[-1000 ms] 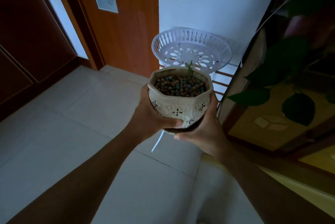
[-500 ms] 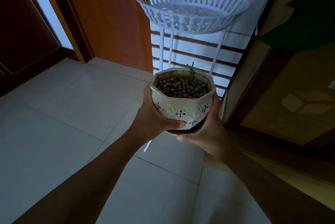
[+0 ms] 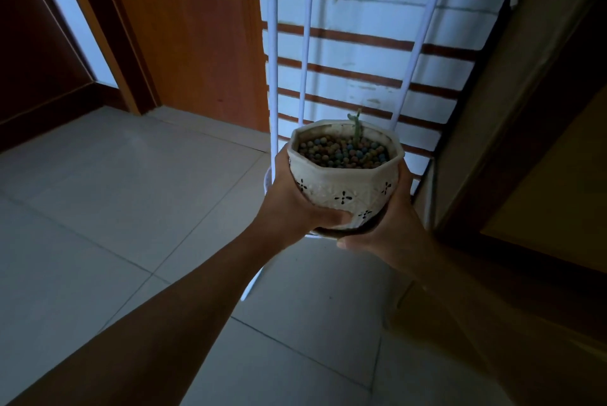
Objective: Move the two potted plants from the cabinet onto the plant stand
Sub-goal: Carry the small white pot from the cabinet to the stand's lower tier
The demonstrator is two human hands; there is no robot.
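Observation:
I hold a white octagonal potted plant (image 3: 345,177) with both hands. It is filled with coloured clay pebbles and has one small green sprout. My left hand (image 3: 292,198) wraps its left side and my right hand (image 3: 391,221) cups its right side and dark base. Behind the pot rise the thin white legs of the plant stand (image 3: 305,54), and a low white rim of the stand shows just left of the pot. The stand's top basket is out of view above. The second plant is not in view.
A wooden cabinet side (image 3: 512,103) stands close on the right. A brown wooden door (image 3: 203,37) and its frame are at the left rear. The white wall with brown stripes (image 3: 358,73) lies behind the stand. Grey floor tiles (image 3: 115,208) spread to the left and below.
My view has dropped and come closer to the stand; its top basket has slid up out of the frame. The pot now sits low, in front of the stand's legs, still in both hands.

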